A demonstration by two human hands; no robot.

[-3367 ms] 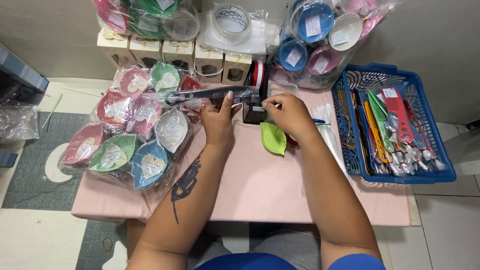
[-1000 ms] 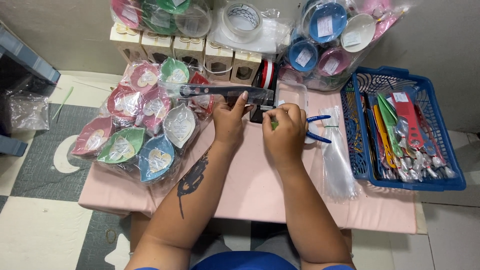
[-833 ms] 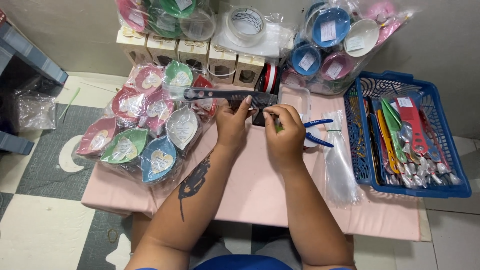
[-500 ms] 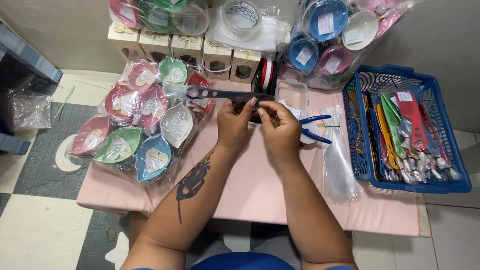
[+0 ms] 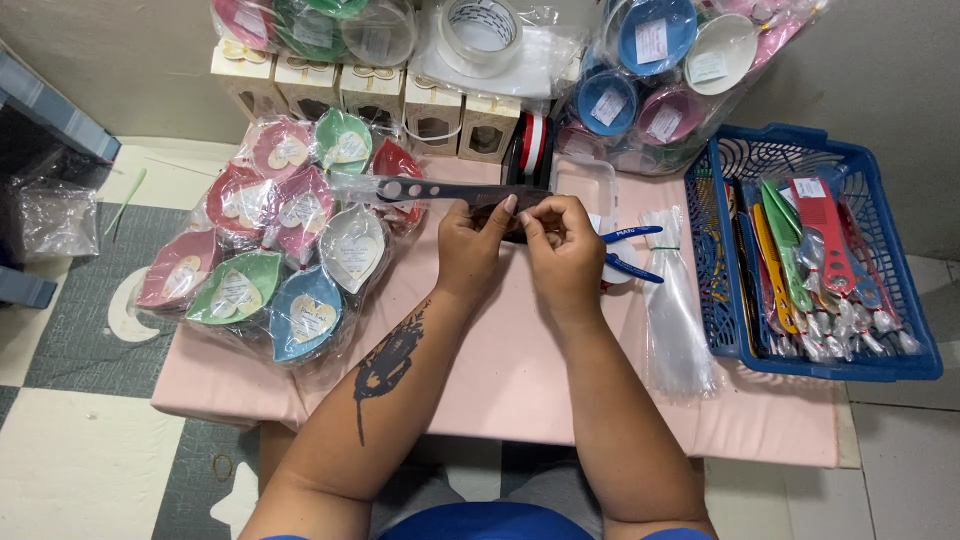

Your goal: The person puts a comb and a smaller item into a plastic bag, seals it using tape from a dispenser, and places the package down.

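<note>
Black and flat, the long plastic utensil sealed in a clear wrapper (image 5: 440,190) lies across the far half of the pale pink tabletop (image 5: 520,370), and both your hands meet at its right end. Your left hand (image 5: 470,245) has its fingers curled with the fingertips pressed onto the wrapper's end, and your right hand (image 5: 562,250) faces it, thumb and fingers drawn together in a pinch on the same end; what exactly sits between your right fingertips is too small to tell. The utensil's handle points left, reaching over the clear bag of leaf-shaped dishes in pink, red, green, blue and white (image 5: 275,250) that covers the table's left side. Just right of your right hand, blue-handled scissors (image 5: 628,252) rest beside a small clear plastic box (image 5: 583,182), and a red and white ribbon spool (image 5: 532,145) stands on edge just behind your hands. A bundle of clear cellophane sleeves (image 5: 675,310) lies between the scissors and the blue plastic basket (image 5: 905,365), which holds wrapped utensils in red, green, orange and blue. Along the wall stand cream cardboard gift boxes (image 5: 375,95), a roll of clear tape in a bag (image 5: 480,25), and a bag of round blue, pink and white bowls (image 5: 665,70).
</note>
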